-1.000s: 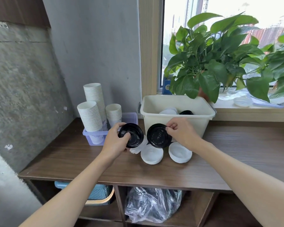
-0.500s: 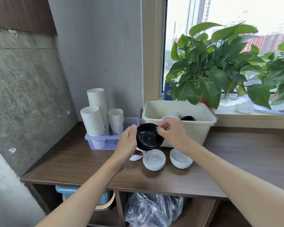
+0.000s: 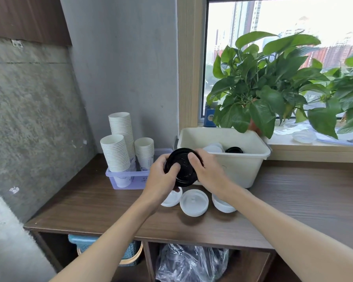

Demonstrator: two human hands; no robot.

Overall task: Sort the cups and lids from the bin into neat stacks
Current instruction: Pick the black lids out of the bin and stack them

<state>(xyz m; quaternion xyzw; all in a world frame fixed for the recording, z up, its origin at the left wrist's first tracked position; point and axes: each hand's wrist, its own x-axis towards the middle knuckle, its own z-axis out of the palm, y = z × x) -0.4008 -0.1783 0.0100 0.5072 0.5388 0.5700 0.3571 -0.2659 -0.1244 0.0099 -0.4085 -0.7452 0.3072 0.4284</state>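
Both hands hold black lids (image 3: 182, 167) pressed together as one stack, in front of the cream bin (image 3: 240, 169). My left hand (image 3: 161, 178) grips the stack's left edge with the thumb on its face. My right hand (image 3: 208, 169) grips the right edge. Inside the bin lie white lids (image 3: 213, 148) and another black lid (image 3: 233, 150). On the wooden counter below my hands sit three white lids: one (image 3: 171, 197) partly hidden by my left wrist, one (image 3: 194, 202) in the middle, one (image 3: 222, 203) on the right.
A purple tray (image 3: 128, 179) at the left holds three stacks of white paper cups (image 3: 115, 152). Potted plants (image 3: 261, 88) stand on the windowsill behind the bin. Concrete wall bounds the left. Below the counter are a blue basket (image 3: 84, 242) and a plastic bag (image 3: 192, 263).
A second ago each hand held a separate black lid. The hands came together and the two lids now sit stacked, held by both hands. The camera also moved closer.
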